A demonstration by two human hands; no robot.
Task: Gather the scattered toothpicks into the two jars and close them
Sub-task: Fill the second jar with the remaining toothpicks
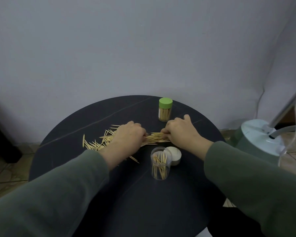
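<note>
The left hand [129,134] and right hand [179,130] hide their fingertips and part of the toothpick bundle [155,138]; the lower frame edge cuts the bench [126,194].

A pale green lamp base [260,139] stands right of the dark round table [126,194].

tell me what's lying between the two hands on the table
In the head view, a gathered bundle of toothpicks lies on the table between the left hand and right hand, both gripping it.

Dim, even light; soft focus, wide-angle bending at edges
</note>
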